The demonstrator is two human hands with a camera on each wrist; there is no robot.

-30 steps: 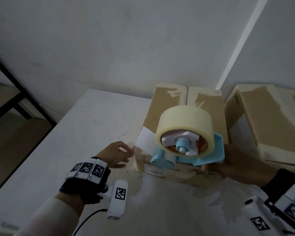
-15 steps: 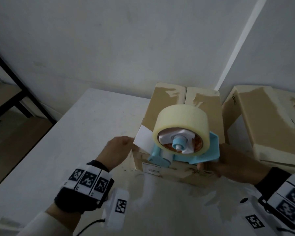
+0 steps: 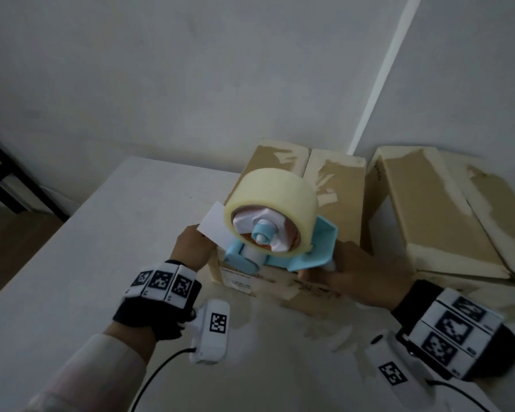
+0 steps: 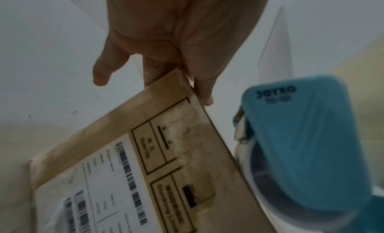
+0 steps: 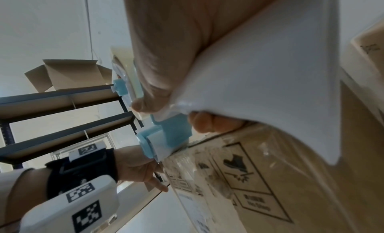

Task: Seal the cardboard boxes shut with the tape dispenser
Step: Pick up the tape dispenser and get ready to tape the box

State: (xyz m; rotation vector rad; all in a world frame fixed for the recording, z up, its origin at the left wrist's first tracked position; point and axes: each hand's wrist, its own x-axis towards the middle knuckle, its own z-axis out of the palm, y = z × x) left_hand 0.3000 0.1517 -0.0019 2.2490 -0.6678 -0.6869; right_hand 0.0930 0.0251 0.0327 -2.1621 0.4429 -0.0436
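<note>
A closed cardboard box (image 3: 339, 203) with torn old tape stands on the white table (image 3: 101, 248). My right hand (image 3: 354, 272) grips the white handle (image 5: 270, 72) of the blue tape dispenser (image 3: 309, 254), whose roller end sits at the box's near top edge. Its cream tape roll (image 3: 268, 191) faces me. A white tab of tape (image 3: 214, 224) sticks out to the left. My left hand (image 3: 191, 248) rests on the box's near left corner. In the left wrist view its thumb (image 4: 205, 96) lies on the top edge of the box (image 4: 187, 154), its fingers straight.
A second cardboard box (image 3: 428, 203) lies tilted right beside the first, against the wall. A dark metal shelf rack (image 5: 62, 96) stands to the left, with an open carton (image 5: 68, 73) on it. White walls close off the back.
My left hand has moved forward from beside the box to its near left corner, under the white tab. The dispenser has stayed at the box's near edge.
</note>
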